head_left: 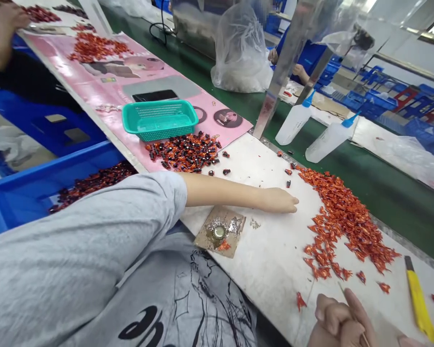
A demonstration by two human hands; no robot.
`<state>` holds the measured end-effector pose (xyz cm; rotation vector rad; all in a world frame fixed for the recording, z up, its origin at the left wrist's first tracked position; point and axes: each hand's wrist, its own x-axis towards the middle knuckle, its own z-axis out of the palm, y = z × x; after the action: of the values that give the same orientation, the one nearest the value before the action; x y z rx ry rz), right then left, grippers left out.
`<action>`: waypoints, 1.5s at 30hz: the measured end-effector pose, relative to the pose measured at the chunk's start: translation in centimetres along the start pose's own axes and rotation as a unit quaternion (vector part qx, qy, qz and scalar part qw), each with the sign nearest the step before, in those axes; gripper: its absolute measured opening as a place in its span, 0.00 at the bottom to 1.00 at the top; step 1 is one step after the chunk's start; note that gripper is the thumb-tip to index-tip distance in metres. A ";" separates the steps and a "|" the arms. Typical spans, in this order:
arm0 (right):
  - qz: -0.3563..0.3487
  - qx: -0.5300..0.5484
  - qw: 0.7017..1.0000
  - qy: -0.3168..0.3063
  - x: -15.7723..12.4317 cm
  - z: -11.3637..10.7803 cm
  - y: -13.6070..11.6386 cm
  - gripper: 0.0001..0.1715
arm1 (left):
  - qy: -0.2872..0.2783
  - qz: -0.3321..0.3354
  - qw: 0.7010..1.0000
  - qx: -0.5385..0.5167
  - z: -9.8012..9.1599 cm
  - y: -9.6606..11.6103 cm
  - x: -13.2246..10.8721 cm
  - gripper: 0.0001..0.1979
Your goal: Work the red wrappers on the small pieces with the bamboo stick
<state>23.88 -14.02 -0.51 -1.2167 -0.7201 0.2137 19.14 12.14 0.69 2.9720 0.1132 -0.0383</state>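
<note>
My left hand (278,200) reaches over the white tabletop, its fingers curled together at the tip. What they hold, if anything, is hidden. Low in the picture, my right hand (342,320) is closed round a thin stick (363,339). Just above it lies a single orange-red piece (301,301). A heap of small orange-red plastic pieces (347,217) spreads right of my left hand. Beneath my left forearm sits a brown cardboard square (207,237), bearing a bottle cap (219,232), shiny smears and one orange piece.
A green basket (159,135) stands behind a pile of dark-and-orange pieces (191,152). Two blue-tipped squeeze bottles (292,125) lean near a metal post (275,91). A yellow-handled tool (421,303) lies right. A blue bin (7,193) is left. Other people's hands (7,24) show farther off.
</note>
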 end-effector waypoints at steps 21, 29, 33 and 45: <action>0.112 -0.228 0.940 -0.228 -4.1 12.5 3.5 0.22 | 0.371 -0.187 0.547 -0.727 6.6 3.5 -22.3 0.14; 0.133 -0.231 0.946 -0.185 -4.4 13.4 4.0 0.22 | 0.424 -0.211 0.540 -0.696 7.1 3.6 -21.9 0.06; 0.153 -0.235 0.943 -0.181 -4.5 13.2 4.1 0.22 | 0.437 -0.229 0.580 -0.648 7.4 3.0 -21.9 0.04; 0.191 -0.175 0.955 -0.145 -3.7 14.0 3.7 0.23 | 0.410 -0.259 0.599 -0.637 6.5 3.2 -22.0 0.07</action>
<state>13.34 -3.70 -3.04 -1.6850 -0.7909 0.6146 -2.63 6.32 -4.49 1.2175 0.7295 0.9111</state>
